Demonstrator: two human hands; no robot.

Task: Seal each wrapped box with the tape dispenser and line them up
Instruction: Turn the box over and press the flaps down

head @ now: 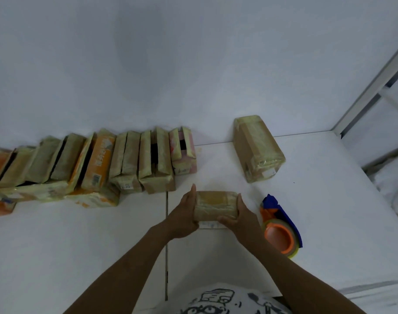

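Clamping a box (216, 203) end to end between both hands at near centre, low over the tabletop (80, 245); hard to tell whether resting on it or just lifted. Left hand (184, 214) laid along the left end, fingers straight and pointing far, thumb hooked round the near edge. Right hand (241, 217) curled round the right end. Held this way probably to squeeze wrap and tape down, or to carry it over to the row (134, 159).

Dispenser (281, 225) on its side just right of the right hand, handy for the next seal. Row along the far left, set on edge and leaning against the wall (148, 53), with a few flat ones in front. Looks like the finished line-up, with room at its right end. Far box (258, 148) alone to the right, apart from the row; sealed or waiting, cannot say.

Smooth white tabletop, split by a seam (167, 245) running near to far. Plain white wall behind. Pale metal frame (374, 87) at far right.
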